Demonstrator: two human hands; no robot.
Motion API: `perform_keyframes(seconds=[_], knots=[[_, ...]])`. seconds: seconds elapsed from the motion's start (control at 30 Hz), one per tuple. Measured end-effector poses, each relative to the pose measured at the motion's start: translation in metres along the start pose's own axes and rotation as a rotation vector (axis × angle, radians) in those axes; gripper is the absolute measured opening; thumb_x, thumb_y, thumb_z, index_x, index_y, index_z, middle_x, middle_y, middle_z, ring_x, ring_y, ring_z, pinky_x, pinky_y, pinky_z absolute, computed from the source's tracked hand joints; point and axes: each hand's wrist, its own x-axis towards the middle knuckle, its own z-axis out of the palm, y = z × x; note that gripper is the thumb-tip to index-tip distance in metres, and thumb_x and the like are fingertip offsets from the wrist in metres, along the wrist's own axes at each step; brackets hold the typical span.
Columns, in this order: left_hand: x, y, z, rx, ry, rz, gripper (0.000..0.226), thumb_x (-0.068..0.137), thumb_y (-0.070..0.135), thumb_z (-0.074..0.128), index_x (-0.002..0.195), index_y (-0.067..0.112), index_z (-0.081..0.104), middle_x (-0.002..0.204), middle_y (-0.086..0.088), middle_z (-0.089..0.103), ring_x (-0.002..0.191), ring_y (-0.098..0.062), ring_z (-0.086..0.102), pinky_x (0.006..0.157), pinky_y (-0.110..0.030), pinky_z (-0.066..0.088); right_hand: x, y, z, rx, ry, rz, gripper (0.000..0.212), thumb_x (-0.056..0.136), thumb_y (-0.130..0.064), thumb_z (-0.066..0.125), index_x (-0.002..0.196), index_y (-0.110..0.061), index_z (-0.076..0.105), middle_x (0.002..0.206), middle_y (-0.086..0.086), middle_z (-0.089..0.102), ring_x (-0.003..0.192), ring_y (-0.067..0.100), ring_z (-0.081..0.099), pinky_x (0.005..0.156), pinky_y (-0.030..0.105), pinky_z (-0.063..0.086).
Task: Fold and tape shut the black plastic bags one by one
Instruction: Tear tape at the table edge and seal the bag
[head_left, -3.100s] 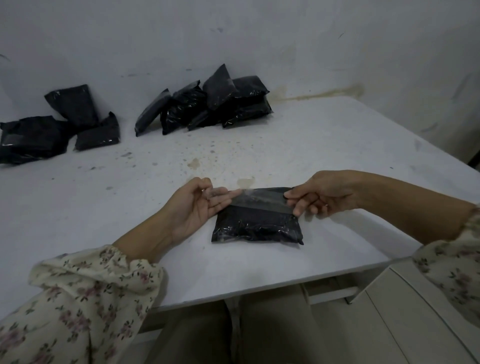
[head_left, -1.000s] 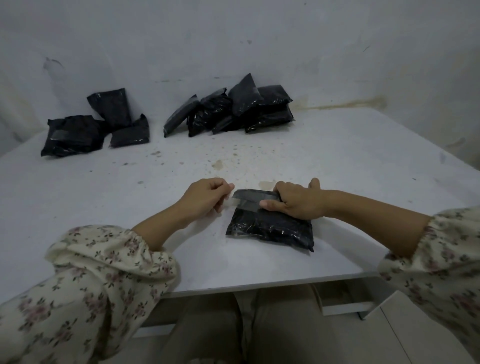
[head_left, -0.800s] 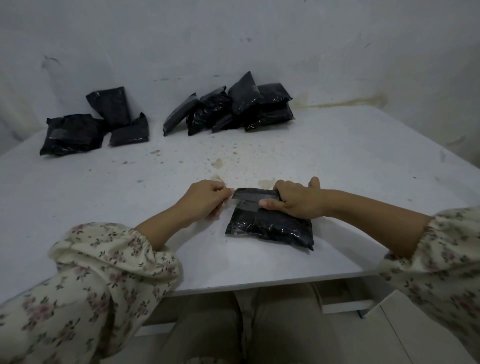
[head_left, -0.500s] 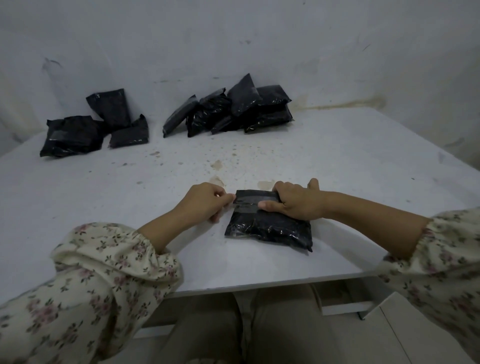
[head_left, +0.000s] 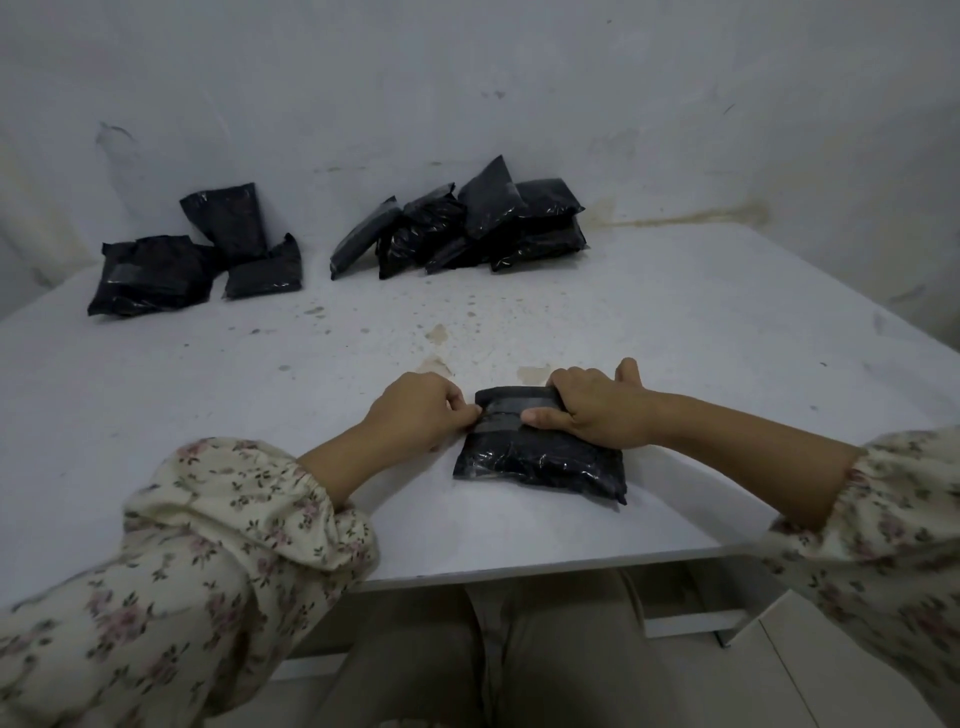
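Right hand (head_left: 597, 413) curls over the folded top of the black bag (head_left: 540, 460), thumb on the tape strip (head_left: 511, 406); left hand (head_left: 421, 415) pinches the strip's end. I see glossy, crinkled plastic near the front edge of the stained white table (head_left: 701, 332), more bags (head_left: 457, 228) heaped against the scuffed wall (head_left: 467, 78).

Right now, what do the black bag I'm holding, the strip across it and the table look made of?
The black bag: thin glossy plastic film, crinkled with bright glints. The tape strip: seemingly clear smooth plastic tape, a duller grey band over the black. The table: matte white, stained; perhaps laminate or painted board, unclear.
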Motion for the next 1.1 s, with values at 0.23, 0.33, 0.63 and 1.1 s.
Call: perform_keyframes(seconds=[0.23,0.33,0.63,1.1], knots=[[-0.009,-0.004,-0.001,-0.465,0.059,-0.099,0.036,0.093,0.034,0.061,0.065,0.012,0.064,0.052,0.001,0.062,0.046,-0.005,0.057,0.047,-0.014,0.042,-0.015,0.003,0.013,0.090,0.235,-0.030,0.053,0.089,-0.067,0.030,0.111,-0.020,0.042,0.106,-0.006,0.045,0.095,0.011,0.041,0.085,0.034,0.016],[-0.016,-0.001,0.000,-0.845,0.008,-0.193,0.032,0.094,0.029,0.061,0.074,0.006,0.066,0.064,-0.001,0.067,0.058,-0.011,0.063,0.055,-0.020,0.053,-0.023,0.002,0.018,0.147,0.332,-0.038,0.065,0.080,-0.071,0.024,0.116,-0.020,0.042,0.108,-0.008,0.042,0.098,0.008,0.038,0.082,0.031,0.014],[-0.015,0.018,-0.014,-1.094,-0.029,-0.211,0.022,0.095,0.026,0.059,0.083,0.008,0.062,0.069,0.000,0.067,0.060,-0.010,0.064,0.052,-0.019,0.051,-0.019,-0.003,-0.003,0.406,0.168,-0.007,0.047,0.086,-0.064,0.046,0.110,-0.023,0.045,0.103,-0.010,0.055,0.097,0.009,0.051,0.091,0.033,0.026],[-0.004,0.052,-0.113,-0.407,-0.136,0.248,0.022,0.081,0.027,0.075,0.090,0.008,0.069,0.087,-0.005,0.070,0.080,-0.005,0.064,0.075,-0.018,0.050,-0.003,-0.028,-0.045,1.266,0.334,-0.309,0.034,0.075,-0.002,0.075,0.104,-0.013,0.061,0.095,0.002,0.069,0.094,0.020,0.067,0.086,0.033,0.055]])
